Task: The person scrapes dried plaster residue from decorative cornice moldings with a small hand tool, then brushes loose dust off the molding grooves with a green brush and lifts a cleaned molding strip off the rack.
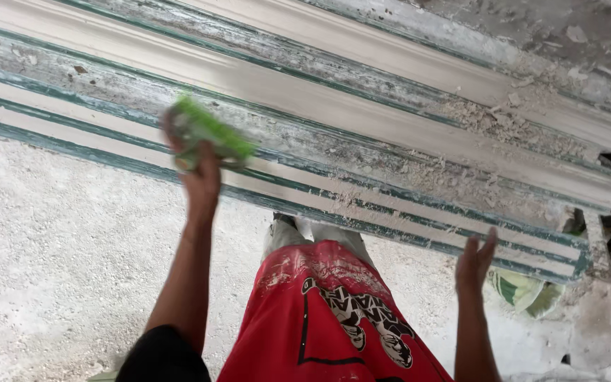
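Head view: two hands show. The left hand (196, 166) is clamped on one green scraper (210, 131), pressed against one long white moulding (362, 106) with teal stripes crossing the far side. The right hand (475, 258), fingers spread and empty, hovers near its near-right edge above the dusty floor (58, 255).

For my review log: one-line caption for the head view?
Left hand holds a green scraper against a long white-and-green moulding; the open right hand touches its lower edge.
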